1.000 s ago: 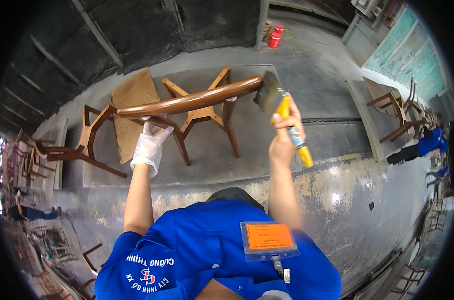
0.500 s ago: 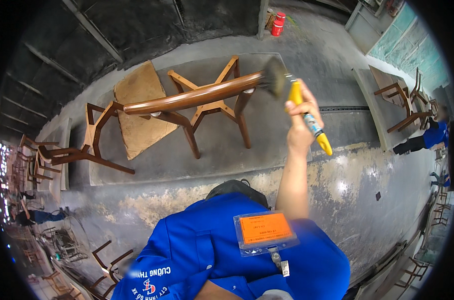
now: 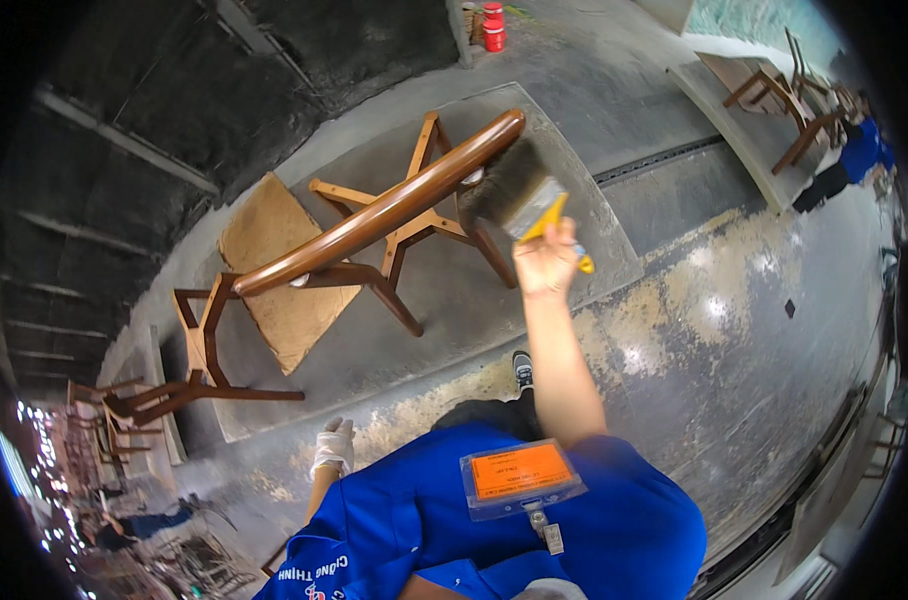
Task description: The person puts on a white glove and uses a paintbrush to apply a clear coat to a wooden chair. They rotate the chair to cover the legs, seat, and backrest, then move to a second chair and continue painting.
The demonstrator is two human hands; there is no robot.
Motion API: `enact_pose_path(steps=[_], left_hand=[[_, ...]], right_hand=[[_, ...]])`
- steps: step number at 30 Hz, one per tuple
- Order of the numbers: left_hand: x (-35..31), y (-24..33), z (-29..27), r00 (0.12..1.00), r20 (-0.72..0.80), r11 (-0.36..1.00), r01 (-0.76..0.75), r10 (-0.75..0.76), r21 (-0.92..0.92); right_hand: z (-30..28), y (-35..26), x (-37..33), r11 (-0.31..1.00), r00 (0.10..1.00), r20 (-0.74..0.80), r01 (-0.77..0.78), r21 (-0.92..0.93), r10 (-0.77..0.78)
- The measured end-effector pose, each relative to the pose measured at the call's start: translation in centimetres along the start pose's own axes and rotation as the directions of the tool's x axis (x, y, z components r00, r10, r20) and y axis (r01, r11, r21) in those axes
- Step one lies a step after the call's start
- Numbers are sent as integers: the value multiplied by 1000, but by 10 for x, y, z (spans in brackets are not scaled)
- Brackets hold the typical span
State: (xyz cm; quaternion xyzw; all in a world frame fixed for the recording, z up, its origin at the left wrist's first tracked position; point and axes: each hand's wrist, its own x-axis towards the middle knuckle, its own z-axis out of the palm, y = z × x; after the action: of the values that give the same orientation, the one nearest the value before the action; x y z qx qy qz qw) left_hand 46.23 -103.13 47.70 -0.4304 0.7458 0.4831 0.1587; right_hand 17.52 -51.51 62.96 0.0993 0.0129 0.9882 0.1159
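My right hand (image 3: 547, 258) is wrapped round the yellow handle of a wide paintbrush (image 3: 542, 208). The brush's dark bristles, blurred, are beside the underside of a chair frame's curved brown wooden rail (image 3: 384, 205), near its right end; I cannot tell whether they touch. The rail slopes up to the right, above angled brown legs and a lighter crossed wooden base (image 3: 414, 225). My left hand (image 3: 334, 445), in a white glove, hangs low by my side, away from the chair frame. It holds nothing, and its fingers look loosely apart.
Under the frame lies a grey slab (image 3: 564, 130) with a cardboard sheet (image 3: 284, 320) on it. Another brown chair frame (image 3: 209, 340) is at the left. Red buckets (image 3: 494, 35) stand at the back. A person in blue (image 3: 862, 150) is beside chair frames at far right.
My right hand has swung down and left with the brush, from the rail's end to beneath it. My gloved left hand has come into view. The whole view has turned.
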Motion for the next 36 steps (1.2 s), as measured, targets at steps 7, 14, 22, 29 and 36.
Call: enact_pose_path(steps=[7,14,22,29,36], left_hand=[[-22,66,-9,982,87,969,-179,165,173],[2,-37,-44,966,256,570,-192,-32,799],[20,-89,-74,935,346,499,-263,-79,826],[-20,-30,-53,966,249,783,-210,73,586],[-27,-7,-41,955,294,749,-219,33,626]], right_hand=[[-115,39,-6,910,510,-797,-63,-410,-324],[-35,1,-10,988,988,-11,152,21,-152],[-62,58,-11,692,456,-617,-3,-722,-642],[-2,59,-72,965,993,-43,114,237,-107],[-19,191,-90,837,734,-667,-280,-471,-130]])
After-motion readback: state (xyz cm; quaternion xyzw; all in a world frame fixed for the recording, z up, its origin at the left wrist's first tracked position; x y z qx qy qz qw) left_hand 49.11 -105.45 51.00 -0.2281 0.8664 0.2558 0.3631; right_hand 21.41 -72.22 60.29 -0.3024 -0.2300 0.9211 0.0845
